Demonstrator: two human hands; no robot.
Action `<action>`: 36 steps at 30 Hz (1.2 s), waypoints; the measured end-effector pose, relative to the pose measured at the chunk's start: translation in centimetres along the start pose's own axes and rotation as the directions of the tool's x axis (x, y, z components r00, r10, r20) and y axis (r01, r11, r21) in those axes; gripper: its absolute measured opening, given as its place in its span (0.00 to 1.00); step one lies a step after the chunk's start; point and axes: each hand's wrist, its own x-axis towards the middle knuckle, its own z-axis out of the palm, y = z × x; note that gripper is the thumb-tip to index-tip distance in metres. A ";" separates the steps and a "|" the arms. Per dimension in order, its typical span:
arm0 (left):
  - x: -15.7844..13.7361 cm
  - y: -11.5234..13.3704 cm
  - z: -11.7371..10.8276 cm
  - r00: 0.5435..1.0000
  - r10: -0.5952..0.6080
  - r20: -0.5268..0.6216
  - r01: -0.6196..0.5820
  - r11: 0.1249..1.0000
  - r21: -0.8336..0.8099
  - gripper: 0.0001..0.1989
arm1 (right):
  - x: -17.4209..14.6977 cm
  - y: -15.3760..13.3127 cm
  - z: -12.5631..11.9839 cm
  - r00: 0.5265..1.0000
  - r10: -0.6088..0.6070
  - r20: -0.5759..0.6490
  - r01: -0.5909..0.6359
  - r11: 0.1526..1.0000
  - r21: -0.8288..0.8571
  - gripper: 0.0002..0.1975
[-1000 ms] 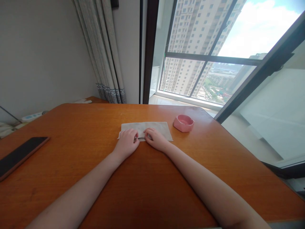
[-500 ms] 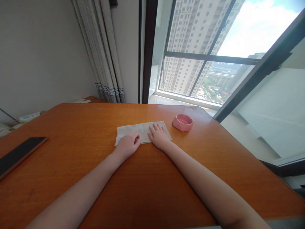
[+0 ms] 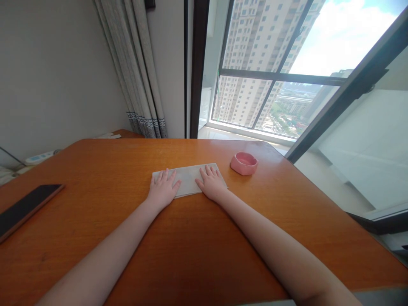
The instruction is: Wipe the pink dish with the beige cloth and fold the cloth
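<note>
A white folded cloth (image 3: 188,180), thin and rectangular, lies flat on the wooden table (image 3: 191,246). On its left end rests my left hand (image 3: 163,189), palm down with the fingers spread. My right hand (image 3: 211,182) lies flat on the right end, its fingers also stretched out. A strip of the cloth shows between both hands; the parts beneath the palms are hidden. Just right of the cloth stands a pink ashtray (image 3: 244,164), apart from my right hand.
At the table's left edge lies a dark flat slab (image 3: 25,208) with a reddish-brown rim. Beyond the table hang grey curtains (image 3: 140,85), beside a dark door frame and a large window (image 3: 270,76). A white power strip (image 3: 40,157) sits past the left edge.
My left hand has opened from a curled shape and now lies flat with spread fingers on the cloth's left end. The cloth looks flatter there. My right hand stays almost in place.
</note>
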 end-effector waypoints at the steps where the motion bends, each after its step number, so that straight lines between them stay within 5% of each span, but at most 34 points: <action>1: 0.2 -0.2 0.0 1.000 -0.017 0.008 0.017 1.000 -0.005 0.32 | 0.1 0.1 0.0 1.000 0.019 0.006 -0.019 1.000 -0.005 0.33; 7: 1.3 -2.1 -0.1 0.995 -0.105 0.004 0.105 0.994 -0.045 0.32 | 0.5 0.8 0.4 0.999 0.044 0.012 -0.044 0.999 -0.011 0.35; 13: 1.4 -3.1 -1.5 0.969 -0.189 -0.161 0.178 0.981 -0.083 0.23 | 0.4 0.8 0.3 0.999 0.050 0.011 -0.050 0.999 0.007 0.35; 16: 1.5 -2.8 -2.2 0.969 -0.190 -0.160 0.132 0.940 -0.315 0.17 | 0.4 0.8 0.2 0.999 0.050 0.000 -0.050 0.999 0.014 0.35; 20: 2.1 -3.3 -2.1 0.935 -0.315 -0.164 0.160 0.785 -0.598 0.23 | 0.4 0.9 0.2 0.999 0.043 -0.025 -0.042 0.999 0.017 0.34; 27: 1.4 -3.7 -2.8 0.992 -0.129 0.018 0.130 0.974 -0.187 0.35 | 0.4 0.9 0.1 0.998 0.060 -0.030 -0.060 0.998 0.017 0.34; 31: 0.4 -2.1 -3.4 0.999 -0.034 0.038 0.042 0.977 -0.211 0.40 | 0.3 0.7 0.0 0.993 0.104 -0.050 -0.104 0.994 0.015 0.33; 36: 0.5 -1.7 -3.6 0.993 -0.117 0.033 0.121 0.923 -0.365 0.37 | 0.4 0.5 0.1 0.990 0.130 -0.060 -0.130 0.992 -0.002 0.32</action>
